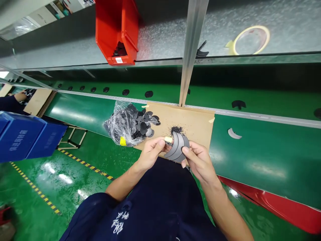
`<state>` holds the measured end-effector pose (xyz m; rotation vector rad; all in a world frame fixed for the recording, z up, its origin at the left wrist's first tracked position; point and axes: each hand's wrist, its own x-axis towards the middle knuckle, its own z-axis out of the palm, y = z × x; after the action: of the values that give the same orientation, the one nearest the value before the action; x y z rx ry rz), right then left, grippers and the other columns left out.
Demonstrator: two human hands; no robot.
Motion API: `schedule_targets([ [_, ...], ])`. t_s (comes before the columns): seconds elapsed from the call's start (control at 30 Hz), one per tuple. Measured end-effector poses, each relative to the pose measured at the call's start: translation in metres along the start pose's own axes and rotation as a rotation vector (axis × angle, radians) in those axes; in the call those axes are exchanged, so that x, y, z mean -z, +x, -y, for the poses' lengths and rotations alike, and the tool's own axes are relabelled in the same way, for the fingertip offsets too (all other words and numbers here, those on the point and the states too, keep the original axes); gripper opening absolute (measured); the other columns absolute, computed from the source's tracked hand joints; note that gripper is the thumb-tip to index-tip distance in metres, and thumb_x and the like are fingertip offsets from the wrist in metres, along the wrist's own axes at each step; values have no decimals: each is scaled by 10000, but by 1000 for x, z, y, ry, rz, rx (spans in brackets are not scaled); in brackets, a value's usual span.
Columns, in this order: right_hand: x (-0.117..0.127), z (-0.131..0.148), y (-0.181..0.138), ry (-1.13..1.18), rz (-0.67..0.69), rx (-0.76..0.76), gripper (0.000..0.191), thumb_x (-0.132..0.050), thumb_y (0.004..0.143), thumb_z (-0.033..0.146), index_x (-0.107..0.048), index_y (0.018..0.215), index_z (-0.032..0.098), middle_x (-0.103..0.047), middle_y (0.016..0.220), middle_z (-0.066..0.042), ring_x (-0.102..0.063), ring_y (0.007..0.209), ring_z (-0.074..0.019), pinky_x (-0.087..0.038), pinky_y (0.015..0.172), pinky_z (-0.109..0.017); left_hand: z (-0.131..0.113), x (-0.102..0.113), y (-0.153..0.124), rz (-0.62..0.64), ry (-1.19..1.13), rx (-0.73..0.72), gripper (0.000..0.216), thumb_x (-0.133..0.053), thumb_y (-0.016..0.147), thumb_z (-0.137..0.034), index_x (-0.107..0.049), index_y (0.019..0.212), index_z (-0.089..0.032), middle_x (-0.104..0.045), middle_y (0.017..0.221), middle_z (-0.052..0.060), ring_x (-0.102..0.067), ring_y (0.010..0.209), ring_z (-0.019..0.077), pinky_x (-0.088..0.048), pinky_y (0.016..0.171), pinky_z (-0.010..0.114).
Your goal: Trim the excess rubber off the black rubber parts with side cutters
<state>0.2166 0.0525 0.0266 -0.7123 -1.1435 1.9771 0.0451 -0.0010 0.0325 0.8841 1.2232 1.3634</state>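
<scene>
My right hand [199, 159] grips a curved grey plastic part [177, 145] with dark grooves, thumb on its face. Pinched in my left hand [152, 150] is a small dark tool with yellow tape [169, 140], its end close to the part's left edge; its exact kind is hard to make out. Both hands are over the front of a brown paper sheet [200, 122] taped to the green bench. Beyond the part lies a heap of black shavings [177, 129]. To the left, a clear plastic bag [119, 125] spills black oval pieces [143, 127].
A pale curved piece [234, 134] lies on the bench at right. Black parts [148, 94] line the green belt behind. The shelf above carries a red bin [117, 33] and a tape roll [252, 40]. A metal post [192, 50] rises behind the paper. Blue crates [30, 135] stand left.
</scene>
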Motion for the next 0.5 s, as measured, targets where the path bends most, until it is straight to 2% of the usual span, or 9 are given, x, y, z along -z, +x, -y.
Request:
schedule_targets([
  [0.23,-2,-2,4,-24,-27,31,449,-745,867,620,-648,761,195,-590,537,25,-523,447,-121,-431,449,-257,-7,1,1,74,-85,99,508,-669,892,-662,-733,983,-167,-706,776,58,-659,684,185,-569,655,320],
  [0.37,-1,-3,6,-64,-53,69,421,-749,884,582,-656,756,192,-603,548,28,-532,457,-111,-455,488,-251,-9,1,0,119,-81,9,546,-797,809,-616,-693,1105,-169,-745,899,75,-711,798,201,-602,762,332],
  [0.5,-1,-3,5,-92,-93,89,396,-740,899,559,-671,769,192,-636,625,12,-555,488,-119,-477,506,-264,-9,-1,0,147,-57,-27,511,-876,779,-476,-654,1132,-180,-755,910,60,-712,759,163,-595,730,282],
])
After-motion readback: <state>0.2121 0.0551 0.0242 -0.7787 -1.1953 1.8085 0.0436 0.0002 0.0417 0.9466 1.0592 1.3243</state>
